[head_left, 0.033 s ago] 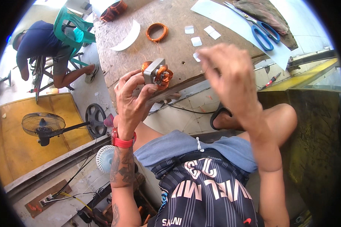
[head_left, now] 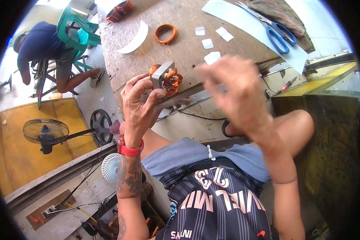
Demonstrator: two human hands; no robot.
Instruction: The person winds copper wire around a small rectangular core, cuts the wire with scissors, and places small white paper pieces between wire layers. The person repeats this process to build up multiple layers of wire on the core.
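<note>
My left hand (head_left: pixel 142 94) grips a square steel motor core (head_left: pixel 161 76) wound with orange copper wire coils (head_left: pixel 173 82), holding it at the front edge of the worn wooden table (head_left: pixel 120 36). To its right, my right hand (head_left: pixel 232 88) is raised with fingers bent, smeared by motion; I cannot tell what, if anything, it holds. Behind the core lie a loose copper coil ring (head_left: pixel 157 39) and small white paper squares (head_left: pixel 207 43), one of them (head_left: pixel 212 57) just above my right fingers.
A curved paper strip (head_left: pixel 134 42), blue-handled scissors (head_left: pixel 278 40), a long paper sheet (head_left: pixel 232 16) and cloth (head_left: pixel 276 16) share the table. A soldering iron (head_left: pixel 284 86) is at right. Left are a bent-over person (head_left: pixel 44 44), a green chair (head_left: pixel 72 24) and fans (head_left: pixel 46 132).
My right hand has moved down and slightly left, toward the motor core, uncovering more of a paper square behind it. My left hand and the core look the same.
</note>
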